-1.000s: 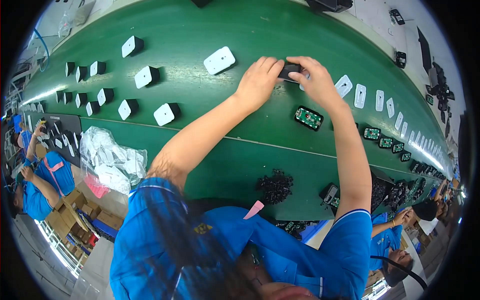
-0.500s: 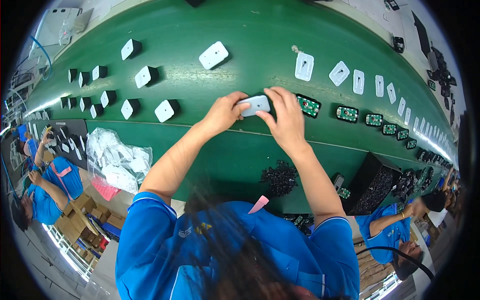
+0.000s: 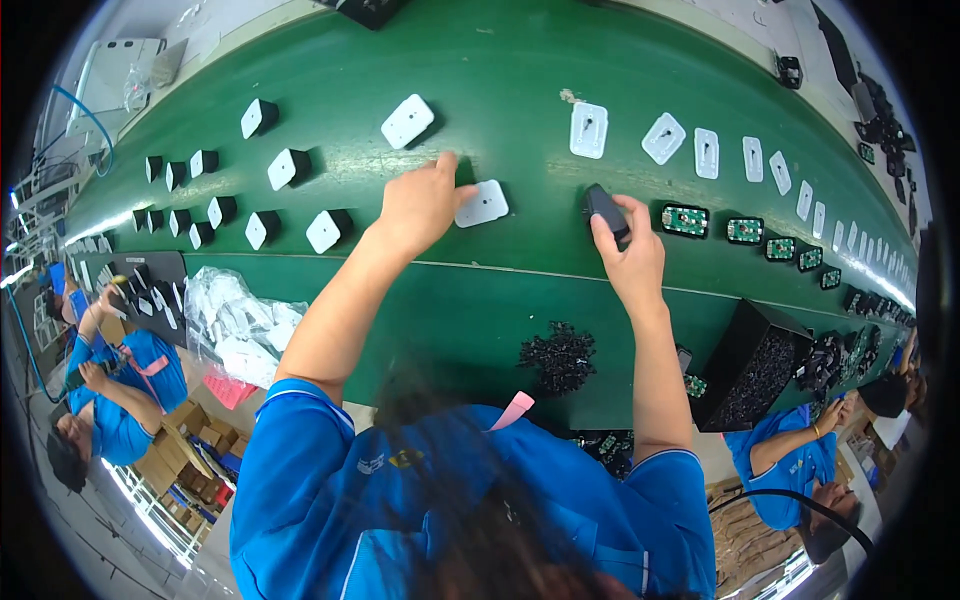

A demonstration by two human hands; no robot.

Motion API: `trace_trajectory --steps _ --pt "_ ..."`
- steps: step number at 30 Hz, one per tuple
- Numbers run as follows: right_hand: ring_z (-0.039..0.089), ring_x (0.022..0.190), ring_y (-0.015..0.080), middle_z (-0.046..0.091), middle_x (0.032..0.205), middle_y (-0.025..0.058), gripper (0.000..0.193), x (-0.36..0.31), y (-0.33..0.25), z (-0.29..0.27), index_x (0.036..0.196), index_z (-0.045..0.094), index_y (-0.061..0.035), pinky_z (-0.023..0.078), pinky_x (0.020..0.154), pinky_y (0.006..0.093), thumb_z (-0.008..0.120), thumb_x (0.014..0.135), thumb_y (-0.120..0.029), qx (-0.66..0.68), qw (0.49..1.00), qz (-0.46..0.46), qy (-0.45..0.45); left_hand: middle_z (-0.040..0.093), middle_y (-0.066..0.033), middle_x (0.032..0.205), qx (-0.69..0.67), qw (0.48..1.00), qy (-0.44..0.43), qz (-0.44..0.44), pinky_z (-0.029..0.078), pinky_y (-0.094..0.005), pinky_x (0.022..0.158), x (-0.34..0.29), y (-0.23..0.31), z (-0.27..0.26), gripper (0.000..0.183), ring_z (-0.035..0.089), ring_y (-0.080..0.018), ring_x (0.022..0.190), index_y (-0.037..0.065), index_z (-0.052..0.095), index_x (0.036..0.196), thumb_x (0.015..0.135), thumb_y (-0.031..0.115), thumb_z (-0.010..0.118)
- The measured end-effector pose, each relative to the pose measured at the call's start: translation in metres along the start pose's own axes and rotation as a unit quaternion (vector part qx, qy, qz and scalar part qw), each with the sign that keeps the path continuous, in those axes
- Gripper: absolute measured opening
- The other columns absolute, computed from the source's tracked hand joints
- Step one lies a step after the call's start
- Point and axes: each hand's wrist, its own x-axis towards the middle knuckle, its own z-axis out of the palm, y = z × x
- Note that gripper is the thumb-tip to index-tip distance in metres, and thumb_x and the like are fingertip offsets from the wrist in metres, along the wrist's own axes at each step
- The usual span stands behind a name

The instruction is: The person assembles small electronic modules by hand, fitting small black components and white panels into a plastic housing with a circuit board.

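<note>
My right hand grips a black plastic housing, its dark outer side showing and its inside hidden from view. My left hand holds nothing; its index finger and thumb are apart. The thumb tip is at the left edge of a white-faced case lying on the green table, touching it or very near. Right of my right hand, black housings with green circuit boards form a row. Behind them runs a row of white covers.
Black cases with white faces stand in rows at left, and another lies farther back. A plastic bag of white parts lies at front left. Small black parts are heaped near me; a black bin stands right. Co-workers sit on both sides.
The white-faced case, held in both hands before, now lies on the table. My left hand has moved left off it. My right hand has moved right and picked up the nearest black housing.
</note>
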Motion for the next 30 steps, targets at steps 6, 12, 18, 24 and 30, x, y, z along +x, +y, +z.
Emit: trace_trajectory --steps 6,12,18,24,30 --pt "0.064 0.076 0.0308 0.066 0.082 0.0102 0.023 -0.003 -0.004 -0.009 0.104 0.059 -0.0096 0.05 0.062 0.0422 0.055 0.092 -0.029 -0.202 0.979 0.017 0.03 0.061 -0.0146 0.091 -0.023 0.967 0.234 0.097 0.053 -0.042 0.066 0.043 0.088 0.005 0.053 0.062 -0.0328 0.082 0.0 0.051 0.101 0.081 0.048 0.065" --pt "0.055 0.098 0.0292 0.058 0.111 0.009 0.041 -0.014 0.011 -0.003 0.114 0.057 -0.0058 0.046 0.081 0.0402 0.072 0.078 -0.021 -0.198 0.973 -0.102 0.053 0.054 -0.0138 0.105 0.024 0.963 0.258 0.073 0.053 -0.036 0.074 0.094 0.128 0.039 0.068 0.054 -0.0285 0.097 -0.002 0.05 0.108 0.071 0.049 0.074" --pt "0.054 0.1 0.033 0.058 0.11 0.0139 0.048 -0.014 0.015 -0.01 0.118 0.054 -0.0041 0.046 0.086 0.0415 0.074 0.075 -0.012 -0.091 0.994 -0.051 0.031 0.054 -0.013 0.112 0.0 0.934 0.302 0.192 0.045 -0.0388 0.086 0.104 0.108 0.043 0.051 0.05 -0.0293 0.106 0.001 0.049 0.117 0.075 0.018 0.072" --pt "0.057 0.101 0.0328 0.06 0.11 0.0141 0.035 0.043 0.007 -0.019 0.114 0.058 -0.004 0.047 0.087 0.0394 0.069 0.081 -0.008 -0.035 0.986 -0.103 0.126 0.053 -0.0072 0.11 -0.009 0.914 0.27 0.303 0.045 -0.0383 0.084 0.108 0.086 0.029 0.039 0.05 -0.0244 0.105 0.006 0.051 0.114 0.076 0.005 0.059" --pt "0.056 0.107 0.0316 0.06 0.114 0.0121 0.037 0.083 0.005 -0.017 0.116 0.058 -0.0048 0.046 0.09 0.0393 0.065 0.08 -0.001 -0.073 0.976 -0.172 0.113 0.052 -0.0084 0.122 -0.039 0.917 0.278 0.284 0.044 -0.0406 0.089 0.108 0.085 0.031 0.048 0.048 -0.0258 0.114 0.008 0.056 0.121 0.074 -0.002 0.057"
